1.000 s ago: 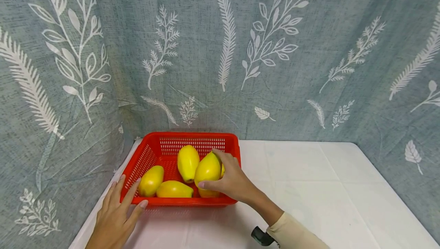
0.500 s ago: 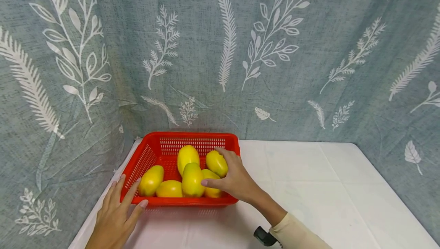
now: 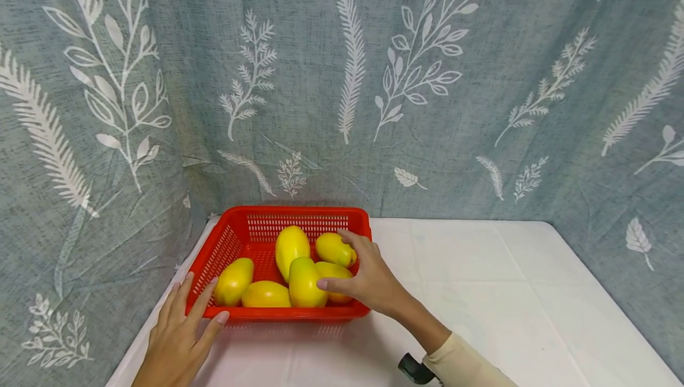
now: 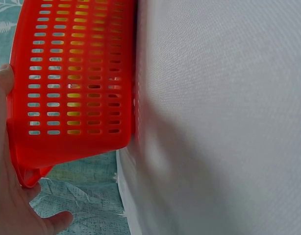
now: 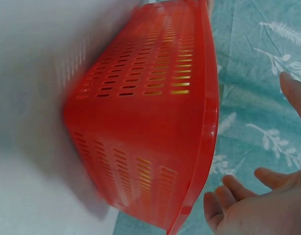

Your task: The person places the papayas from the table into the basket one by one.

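Observation:
Several yellow mangoes lie in a red plastic basket in the head view. The front middle mango leans over its neighbours, close to the thumb of my right hand. That hand is spread above the basket's right side with nothing gripped, near the back right mango and another mango partly behind the thumb. My left hand rests on the basket's front left corner, fingers extended along the rim. In the left wrist view its thumb touches the rim. The left mango lies nearest to it.
The basket stands on a white-covered table at its back left. A blue-green leaf-print curtain closes off the back and sides. The white cloth stretches to the basket's right.
My right hand has let go of a mango, which now lies at the front middle, and has drawn slightly right. The back right mango has shifted a little. The left hand stays put.

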Motion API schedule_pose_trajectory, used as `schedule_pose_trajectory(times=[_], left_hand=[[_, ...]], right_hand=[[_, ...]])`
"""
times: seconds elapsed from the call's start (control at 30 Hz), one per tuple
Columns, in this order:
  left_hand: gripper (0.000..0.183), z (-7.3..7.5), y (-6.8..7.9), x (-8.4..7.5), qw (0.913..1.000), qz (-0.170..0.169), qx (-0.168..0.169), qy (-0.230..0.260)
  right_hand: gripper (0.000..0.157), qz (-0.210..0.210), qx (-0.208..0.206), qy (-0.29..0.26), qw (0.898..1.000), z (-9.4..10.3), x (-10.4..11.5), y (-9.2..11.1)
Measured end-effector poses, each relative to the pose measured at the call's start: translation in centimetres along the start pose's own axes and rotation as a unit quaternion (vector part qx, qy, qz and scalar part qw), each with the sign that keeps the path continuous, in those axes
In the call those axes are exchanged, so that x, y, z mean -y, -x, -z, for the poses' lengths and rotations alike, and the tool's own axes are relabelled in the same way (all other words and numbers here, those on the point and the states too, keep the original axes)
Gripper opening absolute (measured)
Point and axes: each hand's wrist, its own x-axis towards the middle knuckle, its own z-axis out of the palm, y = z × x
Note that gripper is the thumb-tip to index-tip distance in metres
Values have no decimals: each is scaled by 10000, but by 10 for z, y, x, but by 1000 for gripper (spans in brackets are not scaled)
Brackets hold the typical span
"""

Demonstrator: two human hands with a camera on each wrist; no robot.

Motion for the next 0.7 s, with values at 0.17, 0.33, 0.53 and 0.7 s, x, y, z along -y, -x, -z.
schedule_pose_trajectory(times=[0.17,0.33,0.53,0.7], left_hand=[[73,0,-1,0,10000,9,17,13],[73,-1,-2,-1,10000,15,42,8],[73,-1,-2,-1,9999,50,94,-55],[72,-3,0,1,9999,-48,-68,-69]], right_hand=[[95,-39,-22,-12,10000,4,-4,3],[96,-177,-123,4,9998,12,-9,10],[95,-311,-333,-174,9988,28,-20,22],[90,-413,-557,-34,9976,45,-31,35]])
